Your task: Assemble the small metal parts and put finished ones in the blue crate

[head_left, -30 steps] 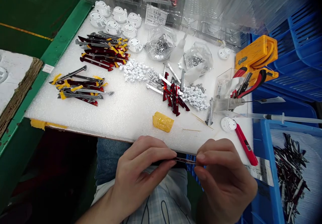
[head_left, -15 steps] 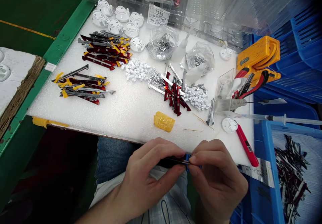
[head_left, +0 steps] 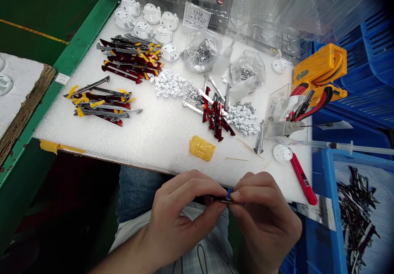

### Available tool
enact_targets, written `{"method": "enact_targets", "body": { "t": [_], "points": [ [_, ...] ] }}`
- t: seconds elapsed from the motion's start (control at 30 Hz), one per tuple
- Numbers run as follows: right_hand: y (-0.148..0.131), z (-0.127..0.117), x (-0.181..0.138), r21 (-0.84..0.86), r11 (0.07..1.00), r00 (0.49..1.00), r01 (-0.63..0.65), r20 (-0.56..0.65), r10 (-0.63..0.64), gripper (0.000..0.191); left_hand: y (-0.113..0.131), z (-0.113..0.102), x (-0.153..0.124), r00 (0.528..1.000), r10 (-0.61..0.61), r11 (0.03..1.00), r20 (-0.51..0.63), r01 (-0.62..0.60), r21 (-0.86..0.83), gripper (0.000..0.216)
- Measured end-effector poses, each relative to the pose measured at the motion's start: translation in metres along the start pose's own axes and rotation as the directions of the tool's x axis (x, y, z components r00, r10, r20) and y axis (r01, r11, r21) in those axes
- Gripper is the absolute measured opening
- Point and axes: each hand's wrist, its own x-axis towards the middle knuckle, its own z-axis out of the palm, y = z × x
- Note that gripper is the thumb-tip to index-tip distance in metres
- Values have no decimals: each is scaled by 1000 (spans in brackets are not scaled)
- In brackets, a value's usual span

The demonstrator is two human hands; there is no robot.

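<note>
My left hand (head_left: 184,218) pinches a slim dark piece (head_left: 223,200) with a shiny edge between thumb and fingers, just past the table's front edge. Its far part is covered by the fingers. Thumb and index finger of my right hand (head_left: 266,220) are pressed together at the right end of that piece; what sits between them is hidden. A bit of blue shows behind the fingertips. On the white foam top (head_left: 160,138), ahead of the hands, lies a yellow tape-like patch (head_left: 202,148). Beyond it is a pile of red and silver slim parts (head_left: 217,118).
Taped slim parts (head_left: 103,103), small white pieces (head_left: 170,84) and white round pot-shaped parts (head_left: 143,29) cover the left and back. Bags of metal bits (head_left: 201,54) stand behind. At right are a red cutter (head_left: 303,179), a syringe (head_left: 351,147), pliers (head_left: 320,105) and a blue crate (head_left: 337,224).
The piece has tilted or sunk slightly between my fingers, so less of it shows. Both hands stay nearly in place, and the view has shifted a little.
</note>
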Motion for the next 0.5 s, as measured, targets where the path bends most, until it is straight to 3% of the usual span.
{"method": "enact_targets", "body": {
  "t": [0.33,0.5],
  "points": [
    [0,-2,-2,8,1000,1000,1,-1,-1,21,-1,0,0,1000,18,1000,1,-18,7,18],
    [7,-18,12,-269,962,992,43,-100,-72,16,-5,0,0,999,43,994,-20,-41,99,25]
  ]
}}
